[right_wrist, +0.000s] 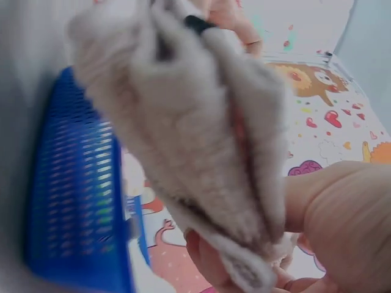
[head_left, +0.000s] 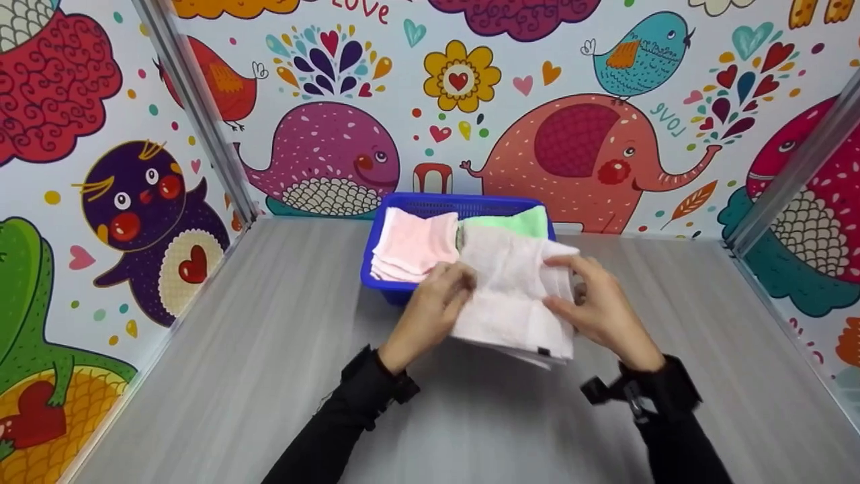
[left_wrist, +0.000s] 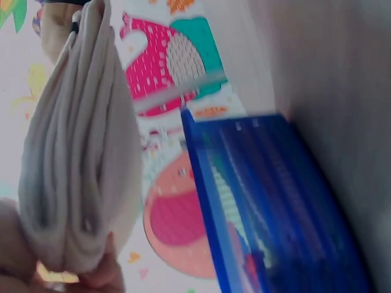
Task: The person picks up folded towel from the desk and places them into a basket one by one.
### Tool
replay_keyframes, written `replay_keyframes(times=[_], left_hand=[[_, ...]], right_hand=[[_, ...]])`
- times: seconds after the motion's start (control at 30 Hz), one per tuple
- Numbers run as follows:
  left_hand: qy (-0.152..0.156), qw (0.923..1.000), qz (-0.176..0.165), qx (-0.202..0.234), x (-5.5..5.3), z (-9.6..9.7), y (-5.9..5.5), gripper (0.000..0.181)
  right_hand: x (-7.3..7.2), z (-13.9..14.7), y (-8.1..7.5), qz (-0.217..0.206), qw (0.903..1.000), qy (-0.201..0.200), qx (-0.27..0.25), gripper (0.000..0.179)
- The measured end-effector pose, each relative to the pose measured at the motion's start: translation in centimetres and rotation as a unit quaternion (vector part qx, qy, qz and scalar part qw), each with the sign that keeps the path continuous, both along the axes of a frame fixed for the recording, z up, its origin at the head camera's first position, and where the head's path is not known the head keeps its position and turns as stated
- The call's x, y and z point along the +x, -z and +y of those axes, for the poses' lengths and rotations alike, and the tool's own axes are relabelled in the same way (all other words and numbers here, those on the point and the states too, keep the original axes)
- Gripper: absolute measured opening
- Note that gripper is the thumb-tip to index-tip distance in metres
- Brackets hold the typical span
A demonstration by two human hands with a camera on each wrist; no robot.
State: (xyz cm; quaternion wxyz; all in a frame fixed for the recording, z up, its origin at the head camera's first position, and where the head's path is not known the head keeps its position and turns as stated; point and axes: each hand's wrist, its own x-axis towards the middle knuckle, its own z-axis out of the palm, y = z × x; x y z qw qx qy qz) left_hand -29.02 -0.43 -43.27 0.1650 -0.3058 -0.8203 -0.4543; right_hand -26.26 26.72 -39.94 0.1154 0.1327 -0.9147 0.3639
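A folded whitish towel (head_left: 510, 289), several layers thick with a small black tag at a lower corner, is held up in front of the basket's right part. My left hand (head_left: 437, 306) pinches its left edge, fingers curled. At the opposite edge my right hand (head_left: 601, 306) grips it between thumb and fingers. Seen edge-on in the left wrist view, the towel (left_wrist: 79, 146) shows its stacked folds. A blue plastic basket (head_left: 369, 265) stands just behind; in it are folded pink towels (head_left: 416, 238) on the left and a green towel (head_left: 517, 222) at the back right, partly hidden.
The basket stands on a grey wood-grain table (head_left: 282, 323), close to the back panel (head_left: 430, 148) printed with cartoon animals. Side panels joined by metal corner posts (head_left: 201, 114) enclose the table at left and right.
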Motion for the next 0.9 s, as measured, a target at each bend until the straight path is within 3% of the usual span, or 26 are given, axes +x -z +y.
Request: replay_keyframes(times=[0.1,0.3,0.53,0.63,0.73,0.9], left_hand=[[-0.011,0.9996,0.018,0.018,-1.7,-1.1,0.1,0.023],[-0.011,0.9989,-0.005,0.044,-4.7,-3.9,0.4,0.047],[-0.074,0.9945,0.057,0.047,-6.9,-6.7,1.6,0.047],[-0.107,0.9905,0.073,0.046,-7.6,-7.6,2.5,0.045],[-0.143,0.9861,0.083,0.015,-8.3,-8.2,3.1,0.044],[-0.208,0.9741,0.07,-0.055,-9.0,-8.8,3.8,0.037]], right_hand=[[-2.1,-1.4,0.0,0.026,0.9995,0.004,-0.018,0.046],[-5.8,-4.9,1.1,0.091,0.9933,0.037,-0.061,0.027],[-9.3,-8.8,3.1,0.154,0.9788,0.015,-0.135,0.024],[-10.1,-10.2,3.7,0.172,0.9772,0.001,-0.124,0.03],[-10.7,-11.3,4.3,0.176,0.979,-0.015,-0.101,0.035],[-11.4,-12.2,5.4,0.135,0.9888,-0.045,-0.044,0.04]])
